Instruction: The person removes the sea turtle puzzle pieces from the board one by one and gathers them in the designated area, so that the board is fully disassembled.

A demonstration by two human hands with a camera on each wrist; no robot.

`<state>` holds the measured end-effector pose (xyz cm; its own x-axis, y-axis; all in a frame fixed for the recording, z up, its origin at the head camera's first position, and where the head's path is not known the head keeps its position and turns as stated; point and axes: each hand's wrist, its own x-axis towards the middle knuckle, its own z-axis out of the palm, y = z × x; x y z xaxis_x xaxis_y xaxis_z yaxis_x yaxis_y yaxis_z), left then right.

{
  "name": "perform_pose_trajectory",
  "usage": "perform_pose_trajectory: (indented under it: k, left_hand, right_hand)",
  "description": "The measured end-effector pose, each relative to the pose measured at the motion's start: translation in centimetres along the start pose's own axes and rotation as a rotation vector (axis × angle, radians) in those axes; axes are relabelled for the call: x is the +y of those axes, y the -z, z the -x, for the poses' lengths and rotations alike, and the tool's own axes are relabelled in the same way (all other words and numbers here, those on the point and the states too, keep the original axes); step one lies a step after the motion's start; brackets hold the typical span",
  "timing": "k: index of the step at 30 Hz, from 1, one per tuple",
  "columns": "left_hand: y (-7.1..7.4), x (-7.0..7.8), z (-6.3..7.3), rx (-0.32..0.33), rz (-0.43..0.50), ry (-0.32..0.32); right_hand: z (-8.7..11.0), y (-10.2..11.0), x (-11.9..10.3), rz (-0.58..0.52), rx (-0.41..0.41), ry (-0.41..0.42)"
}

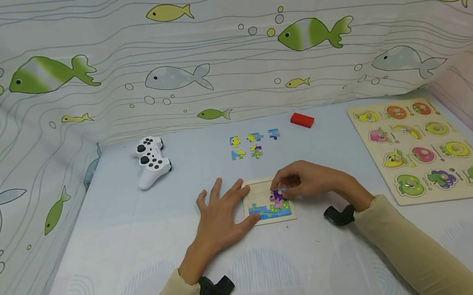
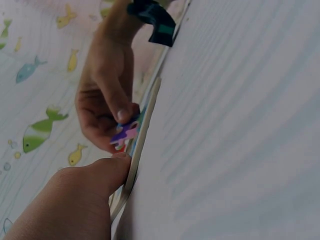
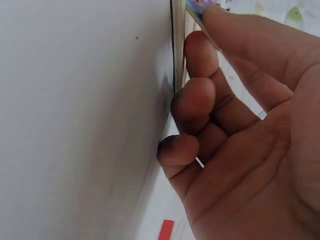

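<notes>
A small wooden puzzle tray (image 1: 257,194) lies in front of me, with blue pieces (image 1: 271,212) fitted along its lower part. My left hand (image 1: 220,219) spreads its fingers at the tray's left side; its fingertips touch the upper left and the thumb rests on the lower left corner. My right hand (image 1: 312,177) pinches a purple puzzle piece (image 1: 278,195) between thumb and fingers over the tray's right half. In the left wrist view the purple piece (image 2: 124,134) is tilted above the tray. The right wrist view shows only a corner of the held piece (image 3: 198,6).
Several loose puzzle pieces (image 1: 254,137) lie beyond the tray. A red block (image 1: 302,120) is to their right. At the back left lies a white game controller (image 1: 153,161). A wooden fruit board (image 1: 425,152) occupies the right side. A fish-patterned sheet (image 1: 218,41) encloses the table.
</notes>
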<state>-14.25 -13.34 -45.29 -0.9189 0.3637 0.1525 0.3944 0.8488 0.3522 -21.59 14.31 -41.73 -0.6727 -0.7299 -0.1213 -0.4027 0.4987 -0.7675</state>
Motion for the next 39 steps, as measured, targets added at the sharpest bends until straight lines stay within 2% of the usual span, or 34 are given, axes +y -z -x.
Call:
perform_pose_trajectory:
  k: [5,9,12,14,17,20,23,27,39]
  left_hand:
    - [-0.1,-0.1,0.0,0.001,-0.008,-0.003]
    - [-0.2,-0.2,0.0,0.001,-0.006,-0.007]
    - [-0.2,-0.3,0.0,0.007,0.010,-0.036]
    - [-0.3,-0.3,-0.1,0.011,0.021,-0.079]
    - [-0.3,-0.3,0.0,-0.007,0.026,-0.185]
    - [-0.2,-0.1,0.2,-0.067,0.010,-0.297]
    - [0.0,0.2,0.5,-0.141,-0.001,-0.359]
    - [0.1,0.6,0.8,-0.202,-0.030,-0.359]
    - [0.0,0.8,0.9,-0.222,-0.054,-0.341]
  right_hand:
    - [-0.1,-0.2,-0.5,0.063,-0.013,0.007]
    - [-0.1,-0.3,-0.7,0.061,-0.004,-0.003]
    - [0.0,-0.2,-0.8,0.045,0.001,0.006]
    - [0.0,-0.2,-0.8,0.037,0.000,0.015]
    - [0.0,-0.2,-0.7,0.036,-0.002,0.025]
    - [0.0,-0.2,-0.6,0.044,-0.004,0.023]
    - [-0.1,-0.2,-0.6,0.055,-0.007,0.019]
    - [0.0,-0.1,-0.8,0.061,-0.009,0.027]
    - [0.1,0.0,-0.2,0.012,-0.009,0.022]
